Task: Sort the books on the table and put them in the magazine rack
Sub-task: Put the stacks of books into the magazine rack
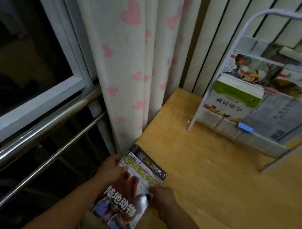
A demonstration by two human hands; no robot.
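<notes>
Fingers [124,168] of both hands on animal book [127,198] edges.

left hand [110,170], right hand [162,197], both gripping

Both hands grip a book [131,189], left hand [110,171] on its left edge, right hand [162,198] on its right. It hangs over the desk [213,180] corner. The rack [254,96] stands behind, holding books.

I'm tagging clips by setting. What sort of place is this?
Probably a home bedroom or study: a heart-print curtain beside a railed window, and a wooden desk with a rack of children's books.
</notes>
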